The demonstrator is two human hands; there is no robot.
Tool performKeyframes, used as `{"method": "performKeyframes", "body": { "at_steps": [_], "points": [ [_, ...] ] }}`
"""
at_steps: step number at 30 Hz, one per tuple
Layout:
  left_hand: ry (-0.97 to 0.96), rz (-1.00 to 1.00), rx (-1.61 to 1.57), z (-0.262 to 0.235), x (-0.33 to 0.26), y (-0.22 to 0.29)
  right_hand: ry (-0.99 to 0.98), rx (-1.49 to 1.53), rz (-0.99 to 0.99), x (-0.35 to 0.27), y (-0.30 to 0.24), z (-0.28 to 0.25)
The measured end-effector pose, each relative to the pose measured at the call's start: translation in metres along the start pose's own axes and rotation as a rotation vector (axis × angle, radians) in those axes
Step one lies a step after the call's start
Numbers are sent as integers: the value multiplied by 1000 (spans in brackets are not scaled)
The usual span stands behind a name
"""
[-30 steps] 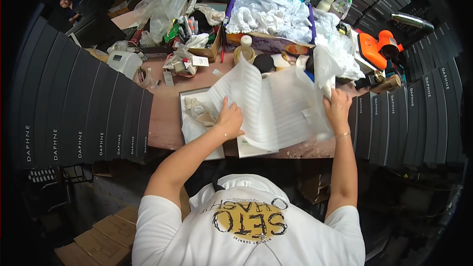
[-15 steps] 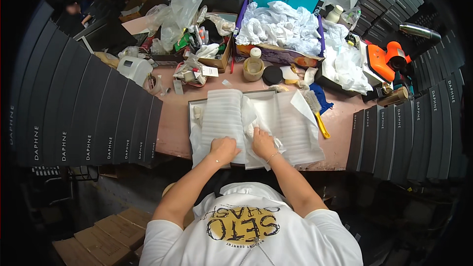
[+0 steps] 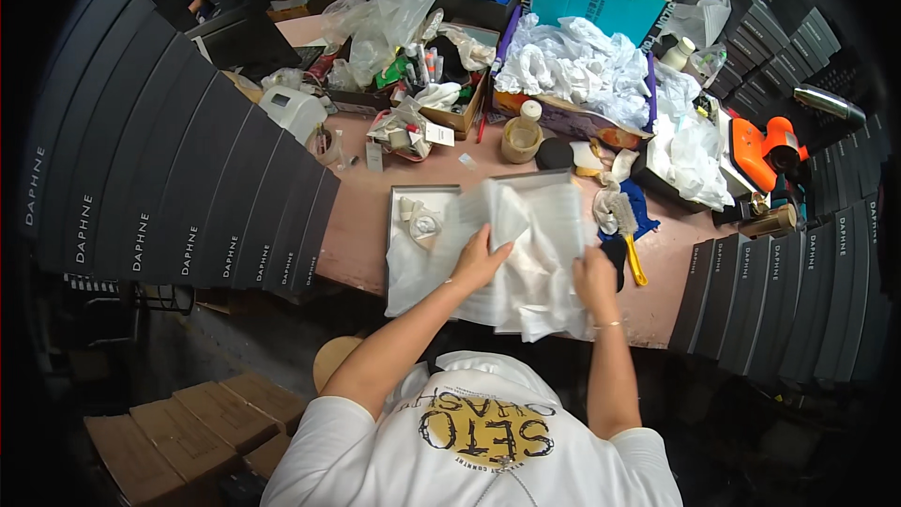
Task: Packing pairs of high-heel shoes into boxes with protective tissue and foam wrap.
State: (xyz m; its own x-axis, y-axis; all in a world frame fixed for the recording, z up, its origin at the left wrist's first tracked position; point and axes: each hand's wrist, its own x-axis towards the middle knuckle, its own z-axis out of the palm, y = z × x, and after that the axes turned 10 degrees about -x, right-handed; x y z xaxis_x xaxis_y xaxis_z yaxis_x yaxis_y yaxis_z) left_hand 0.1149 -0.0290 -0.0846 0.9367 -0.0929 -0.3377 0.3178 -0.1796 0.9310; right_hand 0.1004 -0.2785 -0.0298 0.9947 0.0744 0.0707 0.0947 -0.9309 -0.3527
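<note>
White wrapping paper [image 3: 535, 253] hides most of the open box [image 3: 422, 225] beneath it. Small items in the far cardboard tray [image 3: 450, 117] are too small to tell apart.
</note>
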Motion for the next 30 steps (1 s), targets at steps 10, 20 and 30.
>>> {"method": "performKeyframes", "body": {
  "at_steps": [10, 20, 30],
  "points": [
    [-255, -375, -1304, 65, -30, 32, -169, 748, 161, -7, -5, -76],
    [255, 12, -112, 34, -12, -29, 202, 83, -161, -6, -17, 24],
    [155, 413, 104, -13, -62, 60, -268, 260, 64, -4, -75, 58]
  ]
}}
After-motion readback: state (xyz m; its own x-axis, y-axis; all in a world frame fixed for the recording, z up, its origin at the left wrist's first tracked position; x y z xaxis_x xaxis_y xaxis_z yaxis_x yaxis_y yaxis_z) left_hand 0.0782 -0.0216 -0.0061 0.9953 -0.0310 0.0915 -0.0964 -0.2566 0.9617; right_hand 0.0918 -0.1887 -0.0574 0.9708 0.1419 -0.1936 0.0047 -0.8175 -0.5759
